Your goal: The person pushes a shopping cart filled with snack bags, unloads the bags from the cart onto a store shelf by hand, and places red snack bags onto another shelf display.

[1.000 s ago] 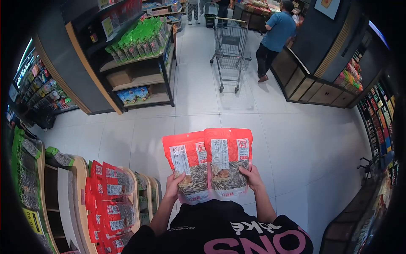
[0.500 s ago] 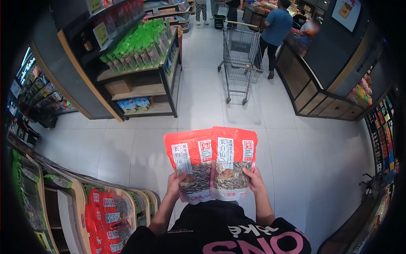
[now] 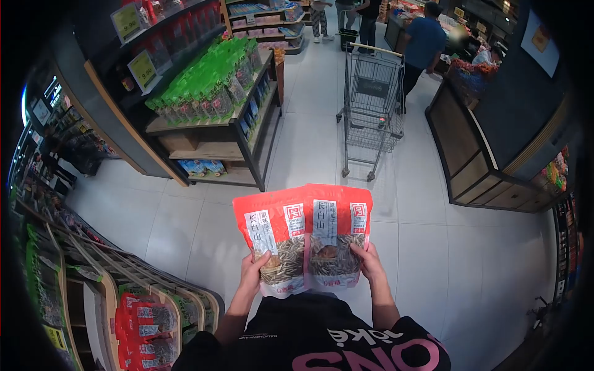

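Two red-topped bags of sunflower seeds are held upright side by side in front of my body, their inner edges meeting. My left hand (image 3: 252, 272) is closed on the outer edge of the left bag of sunflower seeds (image 3: 286, 256), thumb on its front. On the other side, my right hand (image 3: 371, 263) grips the edge of the right bag of sunflower seeds (image 3: 328, 264) with the thumb pressed on the clear window. Striped seeds show through both windows. The fingers behind the bags are hidden.
A shopping cart (image 3: 371, 102) stands ahead in the aisle, a person in a blue shirt (image 3: 426, 40) beside it. Left is a shelf unit (image 3: 216, 127) with green-topped bags (image 3: 207, 80). A rack at lower left holds more red bags (image 3: 145, 331). A wooden counter (image 3: 461, 142) is right.
The view has shifted, so the cart and shelf appear further right and slightly lower. Both bags stay in my hands, tilted slightly differently. The person in blue has moved a little beside the cart.
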`<state>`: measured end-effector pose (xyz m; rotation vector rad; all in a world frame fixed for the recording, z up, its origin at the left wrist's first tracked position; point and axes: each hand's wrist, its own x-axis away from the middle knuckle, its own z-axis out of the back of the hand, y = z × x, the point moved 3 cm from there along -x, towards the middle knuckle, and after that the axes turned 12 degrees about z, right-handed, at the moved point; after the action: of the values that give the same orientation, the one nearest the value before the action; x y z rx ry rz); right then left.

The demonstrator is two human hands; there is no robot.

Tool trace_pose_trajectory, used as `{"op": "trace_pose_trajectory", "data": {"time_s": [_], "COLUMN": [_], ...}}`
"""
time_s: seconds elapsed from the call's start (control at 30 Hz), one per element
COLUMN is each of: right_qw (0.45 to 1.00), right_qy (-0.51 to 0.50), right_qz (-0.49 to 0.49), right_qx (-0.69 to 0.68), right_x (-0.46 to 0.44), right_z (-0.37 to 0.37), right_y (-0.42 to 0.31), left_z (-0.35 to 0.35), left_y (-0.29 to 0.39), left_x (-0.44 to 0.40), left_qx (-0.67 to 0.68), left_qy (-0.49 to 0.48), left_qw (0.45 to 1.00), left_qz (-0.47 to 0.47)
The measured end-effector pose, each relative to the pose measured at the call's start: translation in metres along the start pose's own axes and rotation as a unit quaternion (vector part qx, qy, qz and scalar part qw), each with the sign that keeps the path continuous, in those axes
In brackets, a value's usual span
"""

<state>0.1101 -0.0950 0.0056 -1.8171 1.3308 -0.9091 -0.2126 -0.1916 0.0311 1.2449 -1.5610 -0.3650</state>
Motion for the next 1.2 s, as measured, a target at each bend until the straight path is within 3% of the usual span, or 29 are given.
{"op": "trace_pose_trajectory", "data": {"time_s": [0.43,0.77,0.9,1.2], "right_qw": [0.998,0.999,0.998,0.998], "right_qy": [-0.049,-0.005,-0.010,-0.033], "right_qz": [-0.031,0.008,0.021,-0.016], "right_qx": [0.026,0.048,0.055,0.042], "right_x": [-0.174,-0.331,-0.385,-0.521], "right_z": [-0.008,-0.044,-0.049,-0.022], "right_y": [-0.004,-0.053,-0.057,-0.055], "left_z": [-0.012,-0.028,-0.034,-0.062], "left_y": [0.048,0.160,0.193,0.227], "left_x": [-0.138,-0.317,-0.363,-0.463], "left_qx": [0.046,-0.010,-0.003,0.024], "left_qy": [0.023,-0.037,-0.012,-0.017], "left_qw": [0.998,0.997,0.998,0.998], "left_qz": [-0.030,-0.072,-0.059,-0.056]}}
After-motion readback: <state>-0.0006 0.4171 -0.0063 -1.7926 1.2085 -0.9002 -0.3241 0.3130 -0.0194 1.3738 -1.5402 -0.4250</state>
